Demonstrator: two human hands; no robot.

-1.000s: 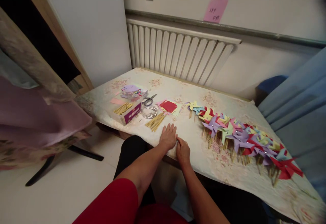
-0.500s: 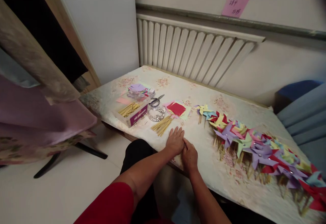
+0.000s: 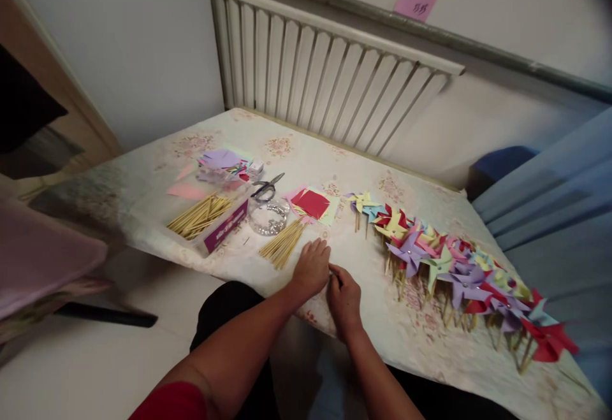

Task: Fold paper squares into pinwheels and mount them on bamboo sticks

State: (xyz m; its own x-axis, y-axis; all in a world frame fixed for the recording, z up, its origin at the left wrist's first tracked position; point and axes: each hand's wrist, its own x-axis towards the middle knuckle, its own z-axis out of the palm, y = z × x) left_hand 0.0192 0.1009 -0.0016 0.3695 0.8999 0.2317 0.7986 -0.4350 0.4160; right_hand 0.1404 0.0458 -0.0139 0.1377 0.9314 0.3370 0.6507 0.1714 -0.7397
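Note:
My left hand (image 3: 313, 267) lies palm down at the near edge of the table, its fingers stretched forward. Beside it, my right hand (image 3: 345, 299) is curled closed, thumb and forefinger pinched close to the left hand's fingers; whatever is in that pinch is too small to make out. Just left of my left hand is a fanned bundle of thin wooden sticks (image 3: 282, 246). Behind the sticks sits a stack of red paper squares (image 3: 312, 204) over pink and pale green sheets. A round clear dish (image 3: 268, 218) holds small shiny silver pieces.
Dark-handled scissors (image 3: 268, 188) lie behind the dish. A clear box with a purple label (image 3: 226, 227) holds more sticks, with coloured paper pieces (image 3: 222, 159) behind it. Rows of finished paper pinwheels (image 3: 466, 282) cover the table's right side. A radiator (image 3: 329, 69) runs along the wall.
My view has shifted, so the table's things sit further left in the picture. The two hands stay close together, with the right fist now slightly more apart from the left hand.

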